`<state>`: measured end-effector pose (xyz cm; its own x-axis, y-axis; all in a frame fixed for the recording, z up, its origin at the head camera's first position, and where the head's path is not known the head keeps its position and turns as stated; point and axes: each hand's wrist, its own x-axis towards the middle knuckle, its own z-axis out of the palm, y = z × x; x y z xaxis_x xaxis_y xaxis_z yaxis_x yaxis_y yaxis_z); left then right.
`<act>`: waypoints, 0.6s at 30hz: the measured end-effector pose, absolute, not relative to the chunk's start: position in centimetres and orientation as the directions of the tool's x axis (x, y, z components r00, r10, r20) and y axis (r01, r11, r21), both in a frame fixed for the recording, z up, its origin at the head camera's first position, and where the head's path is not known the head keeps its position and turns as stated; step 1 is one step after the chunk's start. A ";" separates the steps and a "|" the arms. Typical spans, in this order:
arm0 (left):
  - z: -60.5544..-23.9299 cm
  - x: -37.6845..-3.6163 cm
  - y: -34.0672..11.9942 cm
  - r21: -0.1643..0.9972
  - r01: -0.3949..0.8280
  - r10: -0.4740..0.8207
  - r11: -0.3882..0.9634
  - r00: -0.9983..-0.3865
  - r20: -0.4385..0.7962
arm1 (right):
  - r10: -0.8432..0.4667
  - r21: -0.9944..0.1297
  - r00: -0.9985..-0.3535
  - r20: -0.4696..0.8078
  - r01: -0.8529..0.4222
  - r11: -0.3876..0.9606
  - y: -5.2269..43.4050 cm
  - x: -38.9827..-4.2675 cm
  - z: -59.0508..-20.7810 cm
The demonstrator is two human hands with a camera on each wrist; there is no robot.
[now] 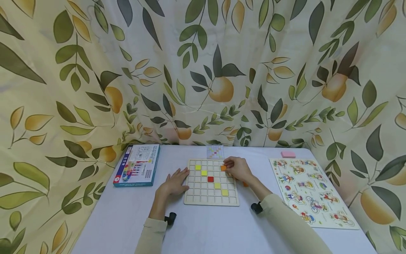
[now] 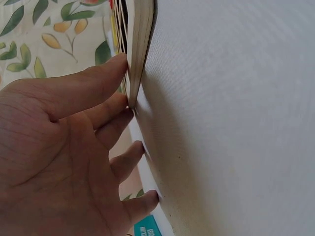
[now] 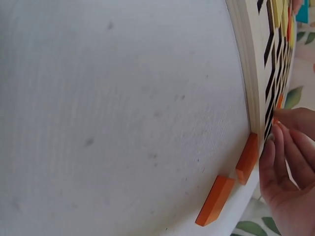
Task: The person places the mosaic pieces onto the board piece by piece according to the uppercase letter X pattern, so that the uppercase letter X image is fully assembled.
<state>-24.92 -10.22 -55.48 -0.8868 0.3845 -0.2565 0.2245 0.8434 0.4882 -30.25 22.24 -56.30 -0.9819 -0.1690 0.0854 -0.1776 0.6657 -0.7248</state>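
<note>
A square wooden grid board (image 1: 196, 197) lies on the table, with yellow tiles (image 1: 217, 185) and a red tile (image 1: 210, 179) set along a diagonal. My left hand (image 1: 175, 181) rests at its left side, fingers spread, thumb and fingertips touching the edge in the left wrist view. At the upper right of the board, my right hand (image 1: 238, 168) has its fingers curled together beside an orange tile (image 1: 223, 168). A bit of orange shows between thumb and fingers (image 3: 283, 147) in the right wrist view, largely hidden. Two orange blocks (image 3: 215, 200) lie beside the board's right edge.
A patterned card (image 1: 215, 152) is behind the board. At left lies a blue-edged boxed set (image 1: 137, 165); at right, a picture puzzle board (image 1: 304, 194) with a pink block (image 1: 288, 154) behind it. A leaf-patterned curtain (image 1: 203, 88) surrounds the white table (image 1: 203, 229).
</note>
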 end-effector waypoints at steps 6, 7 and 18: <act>-56.0 -25.1 -10.3 0.490 0.232 0.387 0.840 -0.890 -0.242 | -0.176 -0.730 -0.982 0.063 -0.166 0.663 22.0 -29.9 -56.1; -56.0 -25.2 -10.3 0.492 0.232 0.386 0.839 -0.891 -0.239 | -0.177 -0.730 -0.982 0.069 -0.171 0.662 22.0 -29.8 -56.0; -55.3 -24.9 -10.1 0.474 0.225 0.380 0.851 -0.888 -0.259 | -0.154 -0.735 -0.983 0.105 -0.181 0.654 23.5 -28.4 -55.6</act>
